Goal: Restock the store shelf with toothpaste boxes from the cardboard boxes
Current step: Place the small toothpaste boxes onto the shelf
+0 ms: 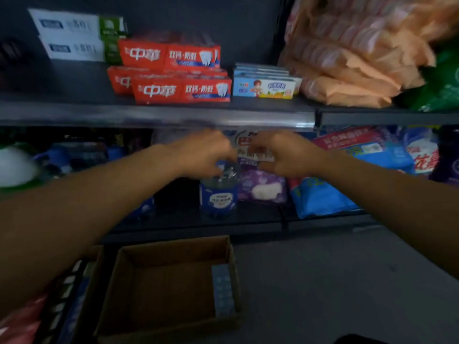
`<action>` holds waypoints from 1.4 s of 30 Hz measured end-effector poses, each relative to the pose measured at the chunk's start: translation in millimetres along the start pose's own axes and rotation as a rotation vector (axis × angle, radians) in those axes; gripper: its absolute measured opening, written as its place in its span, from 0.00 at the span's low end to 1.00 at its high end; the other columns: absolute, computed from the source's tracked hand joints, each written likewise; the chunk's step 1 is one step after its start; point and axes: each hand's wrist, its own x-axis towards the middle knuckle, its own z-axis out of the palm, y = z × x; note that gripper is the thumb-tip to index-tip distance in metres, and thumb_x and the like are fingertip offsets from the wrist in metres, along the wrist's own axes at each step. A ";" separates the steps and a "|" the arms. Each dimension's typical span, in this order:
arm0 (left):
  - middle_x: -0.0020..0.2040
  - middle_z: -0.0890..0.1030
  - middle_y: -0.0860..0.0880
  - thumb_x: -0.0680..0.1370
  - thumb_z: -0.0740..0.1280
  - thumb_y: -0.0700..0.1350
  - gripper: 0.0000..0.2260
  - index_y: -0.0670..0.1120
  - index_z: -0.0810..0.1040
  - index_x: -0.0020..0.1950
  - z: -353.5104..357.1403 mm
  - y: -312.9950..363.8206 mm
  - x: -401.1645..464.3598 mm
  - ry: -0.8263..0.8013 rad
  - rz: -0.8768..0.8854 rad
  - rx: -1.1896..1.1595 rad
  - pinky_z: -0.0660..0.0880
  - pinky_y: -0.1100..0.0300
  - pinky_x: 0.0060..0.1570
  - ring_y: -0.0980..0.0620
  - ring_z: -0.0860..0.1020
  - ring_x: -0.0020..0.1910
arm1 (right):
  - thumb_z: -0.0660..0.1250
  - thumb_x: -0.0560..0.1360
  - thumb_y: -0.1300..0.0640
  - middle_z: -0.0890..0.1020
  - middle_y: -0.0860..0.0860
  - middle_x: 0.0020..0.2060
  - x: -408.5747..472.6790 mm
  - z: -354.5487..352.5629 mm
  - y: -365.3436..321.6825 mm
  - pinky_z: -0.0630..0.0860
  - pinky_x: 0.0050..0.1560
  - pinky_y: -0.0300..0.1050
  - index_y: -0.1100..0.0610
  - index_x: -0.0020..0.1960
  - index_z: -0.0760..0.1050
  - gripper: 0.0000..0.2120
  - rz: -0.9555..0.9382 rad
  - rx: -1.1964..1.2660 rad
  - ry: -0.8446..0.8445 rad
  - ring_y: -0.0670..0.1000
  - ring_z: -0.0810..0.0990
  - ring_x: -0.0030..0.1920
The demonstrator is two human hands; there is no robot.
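My left hand (pixel 208 152) and my right hand (pixel 280 155) reach forward side by side, just below the front edge of the upper shelf (pixel 159 115). Both are blurred, with fingers loosely curled and no box visible in them. On that shelf lie red toothpaste boxes (pixel 181 91), white-and-green toothpaste boxes (pixel 74 26) and a row of small light-blue toothpaste boxes (pixel 265 86). An open cardboard box (pixel 124 294) stands on the floor below, with one light-blue box (pixel 223 291) against its right wall. A second cardboard box (pixel 92 306) at the left holds dark boxes.
On the lower shelf, right under my left hand, stands a clear bottle with a blue label (pixel 218 194), beside a purple pack (pixel 263 187) and blue bags (pixel 320 199). Orange packages (pixel 347 58) and a green bag (pixel 442 83) fill the upper right. Grey floor (pixel 347 281) lies to the right.
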 end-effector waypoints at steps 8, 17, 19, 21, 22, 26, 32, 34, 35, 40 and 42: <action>0.58 0.78 0.50 0.75 0.68 0.45 0.16 0.51 0.77 0.63 121.0 5.0 -59.2 -0.307 0.031 -0.091 0.77 0.50 0.49 0.50 0.77 0.54 | 0.69 0.72 0.55 0.78 0.54 0.57 -12.5 124.5 -69.2 0.75 0.54 0.52 0.57 0.60 0.75 0.17 -0.039 0.126 -0.278 0.54 0.76 0.57; 0.56 0.79 0.49 0.76 0.64 0.46 0.12 0.51 0.78 0.59 197.6 -3.9 -97.3 -0.417 -0.011 -0.252 0.75 0.50 0.53 0.50 0.77 0.53 | 0.66 0.74 0.59 0.75 0.54 0.61 -9.4 251.3 -98.4 0.70 0.51 0.43 0.56 0.62 0.73 0.17 -0.072 0.091 -0.585 0.54 0.74 0.61; 0.58 0.78 0.49 0.76 0.65 0.44 0.13 0.50 0.78 0.60 215.4 -7.8 -102.9 -0.437 -0.020 -0.270 0.75 0.50 0.55 0.51 0.76 0.56 | 0.65 0.74 0.62 0.73 0.53 0.66 -5.7 272.3 -101.4 0.66 0.53 0.41 0.56 0.66 0.71 0.21 -0.117 0.053 -0.667 0.53 0.70 0.65; 0.59 0.78 0.51 0.77 0.65 0.45 0.12 0.52 0.78 0.60 231.9 -11.3 -108.8 -0.441 -0.022 -0.284 0.75 0.51 0.56 0.52 0.76 0.56 | 0.65 0.74 0.62 0.68 0.53 0.70 -2.0 295.1 -102.9 0.67 0.61 0.47 0.56 0.70 0.68 0.25 -0.148 -0.017 -0.755 0.54 0.66 0.70; 0.59 0.78 0.52 0.78 0.65 0.45 0.12 0.54 0.78 0.60 238.8 -12.5 -111.4 -0.433 -0.025 -0.297 0.74 0.51 0.57 0.52 0.76 0.56 | 0.65 0.74 0.62 0.67 0.54 0.71 -1.0 308.2 -102.8 0.67 0.64 0.50 0.55 0.70 0.68 0.25 -0.158 -0.053 -0.778 0.55 0.66 0.70; 0.59 0.78 0.55 0.79 0.63 0.46 0.11 0.54 0.78 0.60 256.4 -16.5 -121.4 -0.418 -0.053 -0.399 0.73 0.54 0.60 0.56 0.75 0.57 | 0.64 0.76 0.62 0.72 0.56 0.66 1.4 343.2 -104.3 0.71 0.62 0.52 0.57 0.66 0.72 0.19 -0.201 -0.056 -0.887 0.58 0.72 0.65; 0.63 0.76 0.54 0.78 0.64 0.42 0.15 0.55 0.76 0.63 275.8 -19.8 -130.8 -0.436 -0.091 -0.399 0.71 0.56 0.62 0.56 0.73 0.61 | 0.58 0.80 0.58 0.74 0.55 0.65 6.8 368.6 -101.8 0.68 0.57 0.44 0.58 0.65 0.73 0.16 -0.354 -0.101 -0.976 0.57 0.73 0.62; 0.64 0.75 0.54 0.78 0.64 0.40 0.17 0.54 0.75 0.65 277.4 -19.3 -131.5 -0.448 -0.096 -0.401 0.71 0.56 0.62 0.55 0.72 0.62 | 0.59 0.79 0.55 0.75 0.55 0.63 8.6 372.8 -98.5 0.69 0.59 0.46 0.57 0.63 0.75 0.15 -0.558 -0.270 -0.929 0.56 0.74 0.60; 0.64 0.75 0.54 0.78 0.63 0.40 0.17 0.54 0.74 0.65 277.6 -19.2 -131.0 -0.448 -0.094 -0.404 0.70 0.57 0.62 0.55 0.72 0.62 | 0.60 0.78 0.53 0.76 0.54 0.62 9.0 373.9 -99.1 0.70 0.59 0.47 0.57 0.62 0.76 0.15 -0.561 -0.266 -0.911 0.56 0.74 0.59; 0.64 0.75 0.52 0.78 0.63 0.40 0.16 0.53 0.75 0.64 279.8 -19.4 -127.4 -0.439 -0.115 -0.422 0.70 0.56 0.63 0.53 0.72 0.63 | 0.63 0.77 0.56 0.77 0.55 0.59 9.7 373.2 -98.0 0.70 0.52 0.45 0.56 0.60 0.77 0.14 -0.454 -0.206 -0.922 0.57 0.75 0.58; 0.63 0.76 0.52 0.79 0.62 0.42 0.14 0.53 0.76 0.64 280.5 -17.5 -125.7 -0.437 -0.108 -0.411 0.70 0.54 0.62 0.53 0.72 0.62 | 0.63 0.77 0.59 0.75 0.53 0.61 6.5 372.9 -93.5 0.69 0.50 0.43 0.53 0.62 0.76 0.14 -0.453 -0.185 -0.948 0.55 0.75 0.58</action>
